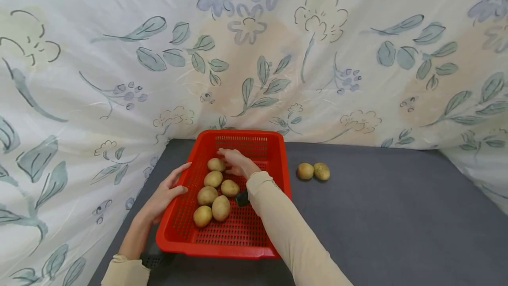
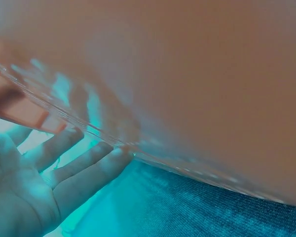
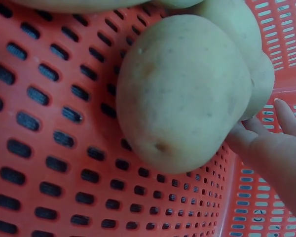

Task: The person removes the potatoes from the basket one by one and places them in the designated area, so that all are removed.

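Inside a red plastic basket (image 1: 222,249) with slotted walls, several potatoes (image 1: 221,208) lie grouped toward the left side. My right hand (image 1: 239,163) reaches in at the back, its fingers beside the farthest potato (image 1: 216,164). In the right wrist view, a large potato (image 3: 182,94) partly hides the fingertips, and one finger points away from the potatoes. At the basket's left edge, my left hand (image 1: 160,198) touches the rim with fingers extended. The left wrist view shows those fingers (image 2: 91,180) fairly straight against the blurred basket wall.
Two potatoes (image 1: 305,171) sit side by side on the dark grey table (image 1: 381,215), right of the basket. A floral cloth (image 1: 254,56) hangs behind and along the left. A small black device (image 1: 242,198) is on the right wrist.
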`<act>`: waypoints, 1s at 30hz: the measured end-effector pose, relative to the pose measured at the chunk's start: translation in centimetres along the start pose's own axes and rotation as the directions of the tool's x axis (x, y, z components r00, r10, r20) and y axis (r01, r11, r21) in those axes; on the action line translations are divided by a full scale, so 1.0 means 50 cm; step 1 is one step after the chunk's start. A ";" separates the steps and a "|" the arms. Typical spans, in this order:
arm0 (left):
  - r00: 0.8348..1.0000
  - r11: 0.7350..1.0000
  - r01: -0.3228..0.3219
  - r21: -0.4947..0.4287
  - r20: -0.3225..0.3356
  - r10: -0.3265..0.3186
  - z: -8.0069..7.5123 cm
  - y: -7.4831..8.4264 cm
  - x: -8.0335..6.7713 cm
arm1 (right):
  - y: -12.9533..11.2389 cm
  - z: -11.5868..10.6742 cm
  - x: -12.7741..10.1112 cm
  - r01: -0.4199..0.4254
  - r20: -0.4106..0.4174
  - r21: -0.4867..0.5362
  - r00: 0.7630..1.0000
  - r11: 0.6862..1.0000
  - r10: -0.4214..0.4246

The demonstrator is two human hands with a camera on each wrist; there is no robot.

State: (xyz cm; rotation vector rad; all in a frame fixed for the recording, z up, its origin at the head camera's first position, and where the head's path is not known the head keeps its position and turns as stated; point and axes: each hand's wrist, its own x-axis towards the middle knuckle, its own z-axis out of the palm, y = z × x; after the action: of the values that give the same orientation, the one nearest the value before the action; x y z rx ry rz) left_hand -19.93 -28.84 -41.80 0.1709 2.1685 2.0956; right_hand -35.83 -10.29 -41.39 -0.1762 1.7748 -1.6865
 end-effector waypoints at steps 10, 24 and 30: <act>1.000 1.000 0.009 -0.001 -0.003 -0.010 -0.001 0.000 0.000 | 0.002 0.012 0.003 -0.010 -0.020 -0.024 1.000 1.000 0.009; 1.000 1.000 0.003 0.004 0.004 -0.003 0.000 -0.002 0.003 | -0.003 0.019 0.010 -0.011 -0.101 -0.064 0.995 0.998 0.005; 1.000 1.000 0.005 0.003 0.000 -0.005 -0.002 -0.001 0.003 | -0.006 0.019 0.008 -0.014 -0.098 -0.030 0.995 0.999 0.011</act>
State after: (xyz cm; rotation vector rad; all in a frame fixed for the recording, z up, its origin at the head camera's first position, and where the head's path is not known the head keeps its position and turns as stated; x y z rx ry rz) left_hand -20.09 -28.90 -41.85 0.1654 2.1702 2.0901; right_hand -35.71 -11.34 -41.18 -0.0966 1.8704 -1.6855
